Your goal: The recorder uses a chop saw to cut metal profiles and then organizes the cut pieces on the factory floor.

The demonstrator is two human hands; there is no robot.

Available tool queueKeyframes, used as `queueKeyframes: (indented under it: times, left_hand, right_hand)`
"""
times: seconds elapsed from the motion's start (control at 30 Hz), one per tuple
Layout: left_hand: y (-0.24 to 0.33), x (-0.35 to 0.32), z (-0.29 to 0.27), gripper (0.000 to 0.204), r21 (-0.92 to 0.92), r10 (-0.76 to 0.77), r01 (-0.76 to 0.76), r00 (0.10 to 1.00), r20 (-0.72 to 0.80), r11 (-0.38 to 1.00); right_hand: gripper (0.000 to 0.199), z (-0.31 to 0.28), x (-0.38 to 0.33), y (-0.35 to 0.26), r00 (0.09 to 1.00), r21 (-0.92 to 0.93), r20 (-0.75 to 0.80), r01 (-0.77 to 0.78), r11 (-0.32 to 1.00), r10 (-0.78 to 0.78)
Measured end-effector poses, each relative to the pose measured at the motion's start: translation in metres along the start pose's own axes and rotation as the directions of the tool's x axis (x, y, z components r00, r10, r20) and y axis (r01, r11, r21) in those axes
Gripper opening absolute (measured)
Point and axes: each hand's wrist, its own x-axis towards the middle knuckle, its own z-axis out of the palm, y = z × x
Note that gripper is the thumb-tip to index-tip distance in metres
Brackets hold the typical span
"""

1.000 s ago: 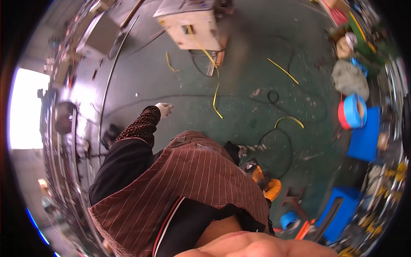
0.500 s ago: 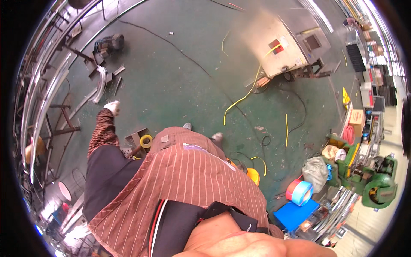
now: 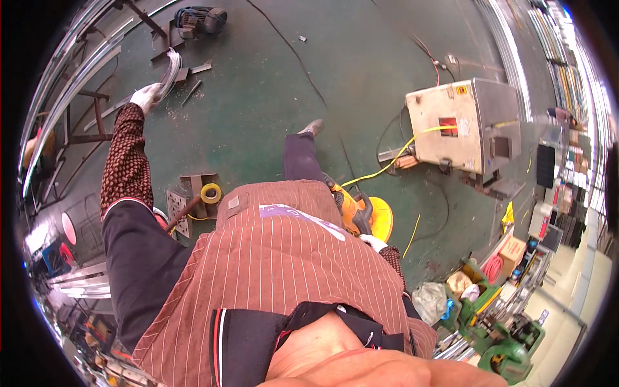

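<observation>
Head view, looking straight down the person's striped brown apron [image 3: 284, 284] to a green workshop floor [image 3: 271, 103]. The left hand [image 3: 145, 98], in a white glove, is stretched far out to the person's left on a patterned sleeve and reaches a bundle of curved grey metal strips [image 3: 170, 68]; the fingers lie against the lower end of the bundle, but the picture is too small to tell whether they are closed round it or only touching. The strips arc away from the hand toward an electric motor [image 3: 200, 19] lying on the floor beyond.

The right hand [image 3: 373, 242], also white-gloved, sits close by the right hip, its fingers curled about the rear handle of an orange angle grinder [image 3: 356, 213]. The grinder's round yellow-orange disc guard pokes out just beyond the hand, over the floor. A yellow cable [image 3: 387, 169] runs from near the grinder to a boxy beige welding machine [image 3: 461, 126] standing well off to the right.

By the left leg lie a roll of yellow tape [image 3: 211, 193] and a perforated metal plate [image 3: 176, 206]. Green machines [image 3: 509, 342] crowd the lower right.
</observation>
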Motion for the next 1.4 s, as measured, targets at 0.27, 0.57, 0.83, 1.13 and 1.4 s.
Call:
queueKeyframes:
  times: [0.27, 0.57, 0.83, 1.13, 1.4]
  left_hand:
    - [-0.021, 0.037, -0.028, 0.035, -0.073, -0.286, 0.278, 0.947, -0.146, 0.958]
    - [0.083, 0.069, 0.039, 0.065, 0.101, -0.563, 0.568, 0.823, -0.078, 0.817]
    - [0.115, 0.137, 0.024, 0.060, -0.230, -0.697, 0.659, 0.692, -0.187, 0.716]
    - [0.237, 0.290, 0.001, 0.046, -0.211, -0.595, 0.572, 0.800, -0.069, 0.793]
    - [0.388, 0.449, 0.083, 0.050, -0.166, -0.493, 0.477, 0.866, -0.077, 0.863]
  right_hand:
    - [0.019, -0.013, 0.045, -0.176, 0.998, -0.200, 0.063, -0.015, 0.980, 0.028]
    - [0.017, 0.006, 0.018, -0.385, 0.997, -0.241, -0.041, -0.080, 0.967, 0.072]
    - [0.019, 0.027, 0.022, -0.553, 1.000, -0.393, -0.025, -0.011, 0.919, 0.001]
    - [0.016, 0.064, 0.012, -0.746, 0.999, -0.289, -0.003, -0.049, 0.956, 0.050]
    - [0.020, 0.098, 0.011, -0.933, 0.992, -0.294, 0.094, -0.054, 0.954, 0.085]
